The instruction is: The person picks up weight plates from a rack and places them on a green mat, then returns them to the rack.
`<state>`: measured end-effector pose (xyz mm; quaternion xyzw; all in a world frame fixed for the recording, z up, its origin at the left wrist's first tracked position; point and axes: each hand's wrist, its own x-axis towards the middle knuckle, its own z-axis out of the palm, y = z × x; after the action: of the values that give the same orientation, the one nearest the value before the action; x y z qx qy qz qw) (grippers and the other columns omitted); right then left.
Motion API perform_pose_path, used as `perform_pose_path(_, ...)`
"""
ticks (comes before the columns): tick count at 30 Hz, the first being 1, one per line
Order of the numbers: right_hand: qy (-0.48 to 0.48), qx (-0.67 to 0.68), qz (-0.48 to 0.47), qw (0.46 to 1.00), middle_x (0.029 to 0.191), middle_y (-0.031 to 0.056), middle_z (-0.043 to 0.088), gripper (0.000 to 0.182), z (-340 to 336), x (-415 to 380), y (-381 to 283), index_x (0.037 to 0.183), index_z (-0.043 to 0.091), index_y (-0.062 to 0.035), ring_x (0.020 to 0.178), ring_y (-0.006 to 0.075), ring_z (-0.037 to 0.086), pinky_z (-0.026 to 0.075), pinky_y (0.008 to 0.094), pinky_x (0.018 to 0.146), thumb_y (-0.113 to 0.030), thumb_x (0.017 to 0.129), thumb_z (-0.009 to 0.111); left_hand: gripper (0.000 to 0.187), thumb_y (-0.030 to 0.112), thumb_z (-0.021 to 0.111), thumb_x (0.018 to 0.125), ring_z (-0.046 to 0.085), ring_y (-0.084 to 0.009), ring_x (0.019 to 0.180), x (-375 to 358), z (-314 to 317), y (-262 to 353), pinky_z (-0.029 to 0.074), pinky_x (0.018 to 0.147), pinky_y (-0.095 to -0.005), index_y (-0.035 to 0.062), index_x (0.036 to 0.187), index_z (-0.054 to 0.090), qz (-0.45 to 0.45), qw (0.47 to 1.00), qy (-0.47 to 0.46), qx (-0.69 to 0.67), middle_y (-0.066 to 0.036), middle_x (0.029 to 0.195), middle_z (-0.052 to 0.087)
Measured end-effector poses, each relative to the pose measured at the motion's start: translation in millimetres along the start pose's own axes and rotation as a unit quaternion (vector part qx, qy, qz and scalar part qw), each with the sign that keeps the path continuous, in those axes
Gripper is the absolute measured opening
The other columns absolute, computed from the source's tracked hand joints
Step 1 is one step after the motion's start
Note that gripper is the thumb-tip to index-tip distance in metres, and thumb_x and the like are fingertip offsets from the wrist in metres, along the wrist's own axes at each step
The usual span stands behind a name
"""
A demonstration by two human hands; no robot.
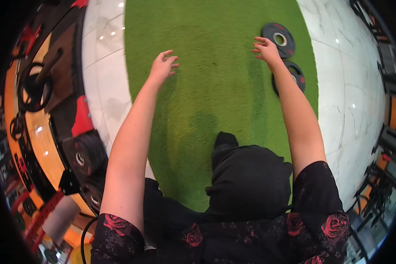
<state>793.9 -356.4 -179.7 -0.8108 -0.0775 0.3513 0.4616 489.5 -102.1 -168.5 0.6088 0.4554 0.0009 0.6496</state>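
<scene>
Both arms reach forward over a strip of green turf (198, 88). My left hand (163, 66) is at the upper left of the turf, fingers apart and pointing inward, holding nothing. On the right, my right hand (265, 49) has its fingers spread toward the middle and is empty. Just beside it, in the picture, lies a dark weight plate (287, 40) with a metal ring. A second dark plate (298, 75) lies below that one, partly hidden behind my right forearm. A bent knee in black trousers (251, 180) shows below the hands.
White marble-like tiles (105, 39) border the turf on the left, and more tiles (339, 88) on the right. At the left stands gym equipment with stacked plates (86, 156) and a red part (81, 116). Dark racks (387, 145) line the far right.
</scene>
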Motion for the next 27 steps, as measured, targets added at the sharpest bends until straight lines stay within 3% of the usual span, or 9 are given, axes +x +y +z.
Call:
perform_pose_path(7, -0.156, -0.146, -0.103, 0.971, 0.126, 0.0081, 0.064, 0.038, 128, -54, -100, 0.136, 0.058, -0.0124, 0.099, 0.0181, 0.066, 0.054, 0.0379, 0.086, -0.022, 0.099, 0.059, 0.041, 0.018, 0.051, 0.1, 0.069, -0.021, 0.099, -108, -207, -43, 0.055, 0.083, -0.0366, 0.0071, 0.14, 0.049, 0.072, 0.985, 0.151, -0.048, -0.011, 0.122, 0.068)
perform_pose_path(10, -0.216, -0.223, -0.165, 0.936, 0.126, 0.0081, 0.064, 0.038, 201, -94, -153, 0.136, 0.059, -0.0123, 0.101, 0.0183, 0.066, 0.054, 0.0384, 0.087, -0.023, 0.099, 0.058, 0.043, 0.024, 0.056, 0.102, 0.067, -0.0217, 0.106, -171, -296, -60, 0.054, 0.089, -0.0362, 0.007, 0.141, 0.05, 0.084, 0.969, 0.228, -0.045, -0.012, 0.126, 0.066)
perform_pose_path(11, -0.224, -0.238, -0.212, 0.921, 0.114, 0.0099, 0.067, 0.04, 226, -108, -168, 0.133, 0.061, -0.011, 0.091, 0.0195, 0.068, 0.056, 0.0351, 0.073, -0.024, 0.095, 0.061, 0.04, 0.023, 0.056, 0.102, 0.066, -0.02, 0.105, -193, -320, -66, 0.054, 0.087, -0.0352, 0.0069, 0.138, 0.053, 0.09, 0.958, 0.27, -0.037, -0.011, 0.123, 0.067)
perform_pose_path(15, -0.326, -0.315, -0.271, 0.849, 0.104, 0.0111, 0.068, 0.043, 351, -172, -220, 0.131, 0.062, -0.0094, 0.085, 0.0191, 0.068, 0.056, 0.035, 0.066, -0.025, 0.091, 0.065, 0.045, 0.024, 0.063, 0.096, 0.066, -0.0218, 0.108, -258, -433, -155, 0.052, 0.088, -0.0362, 0.0059, 0.136, 0.056, 0.1, 0.908, 0.405, 0.031, -0.013, 0.12, 0.069)
perform_pose_path(16, -0.351, -0.331, -0.289, 0.827, 0.1, 0.011, 0.068, 0.044, 387, -192, -226, 0.13, 0.062, -0.0088, 0.083, 0.0188, 0.067, 0.056, 0.0347, 0.063, -0.026, 0.09, 0.066, 0.051, 0.028, 0.065, 0.092, 0.065, -0.0294, 0.11, -273, -455, -186, 0.051, 0.094, -0.04, 0.0049, 0.137, 0.055, 0.07, 0.88, 0.457, 0.107, -0.016, 0.122, 0.067)
perform_pose_path(20, -0.382, -0.37, -0.347, 0.773, 0.113, 0.0135, 0.068, 0.049, 520, -283, -216, 0.129, 0.062, -0.008, 0.083, 0.0214, 0.068, 0.058, 0.0353, 0.065, -0.037, 0.09, 0.068, 0.072, 0.041, 0.07, 0.084, 0.056, -0.0426, 0.124, -318, -470, -264, 0.044, 0.106, -0.0467, 0.0043, 0.142, 0.048, -0.095, 0.786, 0.558, 0.249, -0.028, 0.135, 0.055)
perform_pose_path(24, -0.408, -0.352, -0.356, 0.763, 0.106, 0.0184, 0.068, 0.059, 609, -358, -171, 0.124, 0.06, 0.0044, 0.083, 0.0284, 0.07, 0.061, 0.039, 0.058, -0.04, 0.087, 0.071, 0.079, 0.045, 0.072, 0.084, 0.055, -0.0418, 0.126, -323, -478, -321, 0.044, 0.107, -0.0443, -0.0045, 0.14, 0.048, -0.062, 0.831, 0.525, 0.174, -0.032, 0.133, 0.056)
perform_pose_path(25, -0.401, -0.349, -0.385, 0.755, 0.11, 0.0253, 0.069, 0.052, 615, -374, -160, 0.122, 0.065, 0.0008, 0.073, 0.0349, 0.072, 0.06, 0.0376, 0.053, -0.04, 0.09, 0.062, 0.078, 0.046, 0.072, 0.085, 0.057, -0.0413, 0.124, -327, -476, -323, 0.045, 0.106, -0.0426, -0.007, 0.137, 0.05, -0.053, 0.845, 0.506, 0.167, -0.033, 0.13, 0.058)
perform_pose_path(27, -0.357, -0.41, -0.346, 0.765, 0.124, 0.0301, 0.061, 0.061, 654, -379, -131, 0.12, 0.064, 0.0074, 0.103, 0.0413, 0.066, 0.059, 0.0423, 0.079, -0.045, 0.09, 0.065, 0.082, 0.045, 0.075, 0.084, 0.057, -0.0401, 0.125, -329, -474, -320, 0.046, 0.105, -0.0416, -0.0099, 0.138, 0.048, -0.057, 0.847, 0.485, 0.208, -0.033, 0.133, 0.057)
